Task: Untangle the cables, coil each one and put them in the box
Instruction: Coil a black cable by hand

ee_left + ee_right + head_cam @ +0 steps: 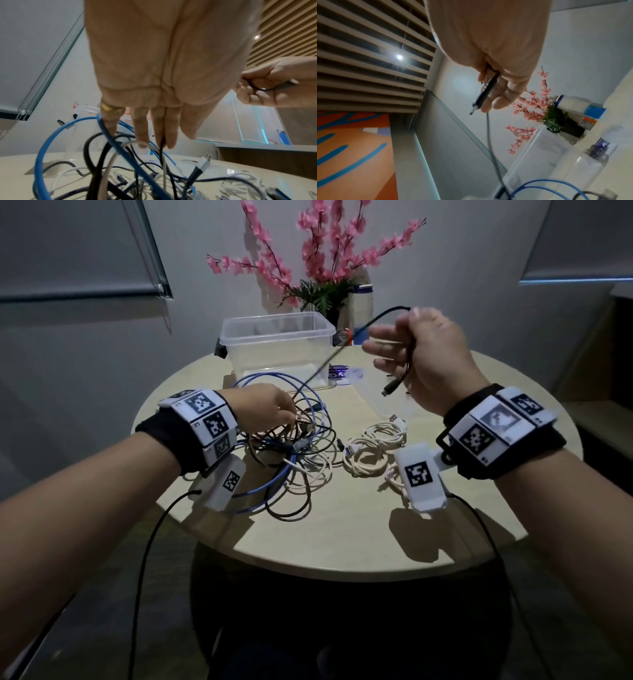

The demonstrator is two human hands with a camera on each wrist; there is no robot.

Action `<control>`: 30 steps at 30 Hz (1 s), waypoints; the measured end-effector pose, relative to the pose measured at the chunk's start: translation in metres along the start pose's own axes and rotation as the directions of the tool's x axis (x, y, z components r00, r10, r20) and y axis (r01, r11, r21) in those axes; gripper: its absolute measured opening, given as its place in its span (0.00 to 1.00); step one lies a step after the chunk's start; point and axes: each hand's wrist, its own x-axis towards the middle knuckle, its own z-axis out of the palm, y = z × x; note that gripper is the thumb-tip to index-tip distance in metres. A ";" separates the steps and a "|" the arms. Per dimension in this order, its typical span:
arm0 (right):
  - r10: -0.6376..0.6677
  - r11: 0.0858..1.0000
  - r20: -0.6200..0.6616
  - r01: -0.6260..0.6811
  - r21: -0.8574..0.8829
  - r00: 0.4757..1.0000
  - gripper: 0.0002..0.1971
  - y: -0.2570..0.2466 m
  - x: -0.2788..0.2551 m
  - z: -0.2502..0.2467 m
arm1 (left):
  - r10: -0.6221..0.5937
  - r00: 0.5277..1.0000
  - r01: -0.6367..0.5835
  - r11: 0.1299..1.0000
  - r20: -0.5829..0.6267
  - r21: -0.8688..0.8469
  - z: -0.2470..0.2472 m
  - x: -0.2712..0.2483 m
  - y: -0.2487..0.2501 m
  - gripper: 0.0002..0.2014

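A tangle of blue, black and white cables (294,446) lies on the round table (342,535). My left hand (267,409) reaches into its top; in the left wrist view a black cable (162,143) is pinched between two of its straight fingers (142,132). My right hand (424,354) is raised to the right of the clear plastic box (277,320) and grips a loop of the same black cable (329,360), which runs taut down to the left hand. The plug end (388,390) dangles below the right fist. The right wrist view shows the plug (483,94) against the fingers.
Bundled white cables (373,446) lie right of the tangle. Behind the box stand a pot of pink flowers (325,302) and a white bottle (363,306). A clear flat sheet (376,398) lies beside the box. Black cords from the wrist cameras hang over the table's front edge.
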 end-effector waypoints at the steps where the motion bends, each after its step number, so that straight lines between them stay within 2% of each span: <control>1: -0.004 0.997 0.010 0.005 -0.074 1.000 0.13 0.002 -0.001 -0.001 | -0.005 0.997 0.002 0.999 -0.078 -0.039 -0.001 0.003 -0.002 0.12; 3: 0.008 0.956 0.038 0.004 -0.293 0.999 0.12 0.007 -0.004 -0.003 | -0.064 0.949 -0.007 0.975 -0.309 -0.222 -0.005 0.007 -0.004 0.09; 5: 0.050 0.861 0.048 -0.018 -0.508 0.998 0.11 0.019 -0.006 -0.004 | -0.169 0.854 -0.082 0.891 -0.493 -0.447 -0.013 0.009 -0.003 0.08; 7: 0.102 0.770 0.028 -0.061 -0.636 0.994 0.11 0.027 -0.006 -0.003 | -0.255 0.784 -0.149 0.808 -0.566 -0.570 -0.025 0.007 0.000 0.10; 10: 0.172 0.746 -0.005 -0.134 -0.653 0.985 0.11 0.030 -0.006 0.003 | -0.266 0.738 -0.237 0.759 -0.621 -0.607 -0.044 0.001 0.008 0.13; 12: 0.187 0.747 -0.025 -0.159 -0.645 0.982 0.11 0.028 -0.004 0.007 | -0.225 0.730 -0.319 0.722 -0.645 -0.614 -0.055 -0.006 0.016 0.13; 13: 0.187 0.749 -0.031 -0.163 -0.642 0.982 0.11 0.027 -0.003 0.010 | -0.201 0.737 -0.374 0.674 -0.646 -0.636 -0.060 -0.009 0.021 0.12; 15: 0.199 0.804 -0.015 -0.171 -0.569 0.980 0.10 0.026 -0.002 0.016 | -0.173 0.775 -0.458 0.510 -0.608 -0.728 -0.066 -0.016 0.029 0.10; 17: 0.248 0.890 0.049 -0.208 -0.406 0.967 0.11 0.026 -0.003 0.021 | -0.145 0.814 -0.486 0.360 -0.562 -0.796 -0.067 -0.018 0.034 0.09; 18: 0.262 0.916 0.104 -0.213 -0.340 0.960 0.11 0.027 -0.004 0.024 | -0.129 0.828 -0.487 0.316 -0.546 -0.814 -0.066 -0.018 0.036 0.09; 20: 0.247 0.934 0.240 -0.165 -0.316 0.939 0.05 0.032 -0.010 0.029 | -0.093 0.845 -0.487 0.274 -0.527 -0.830 -0.062 -0.016 0.040 0.08; 22: 0.229 0.932 0.319 -0.113 -0.345 0.920 0.06 0.038 -0.013 0.033 | -0.058 0.853 -0.487 0.266 -0.518 -0.832 -0.058 -0.016 0.043 0.08; 25: 0.184 0.912 0.295 -0.051 -0.407 0.938 0.06 0.043 -0.013 0.038 | -0.029 0.859 -0.489 0.249 -0.511 -0.836 -0.052 -0.017 0.045 0.08; 27: 0.177 0.887 0.257 -0.041 -0.461 0.950 0.09 0.043 -0.011 0.037 | -0.048 0.875 -0.450 0.286 -0.482 -0.846 -0.047 -0.018 0.041 0.08; 28: 0.183 0.884 0.247 -0.049 -0.466 0.952 0.10 0.042 -0.010 0.035 | -0.063 0.888 -0.406 0.360 -0.456 -0.840 -0.045 -0.020 0.038 0.08; 29: 0.190 0.891 0.241 -0.064 -0.449 0.952 0.10 0.041 -0.009 0.034 | -0.066 0.901 -0.346 0.487 -0.429 -0.802 -0.042 -0.020 0.036 0.08; 30: 0.194 0.906 0.240 -0.080 -0.416 0.951 0.10 0.040 -0.008 0.033 | -0.042 0.915 -0.279 0.652 -0.401 -0.705 -0.039 -0.021 0.034 0.07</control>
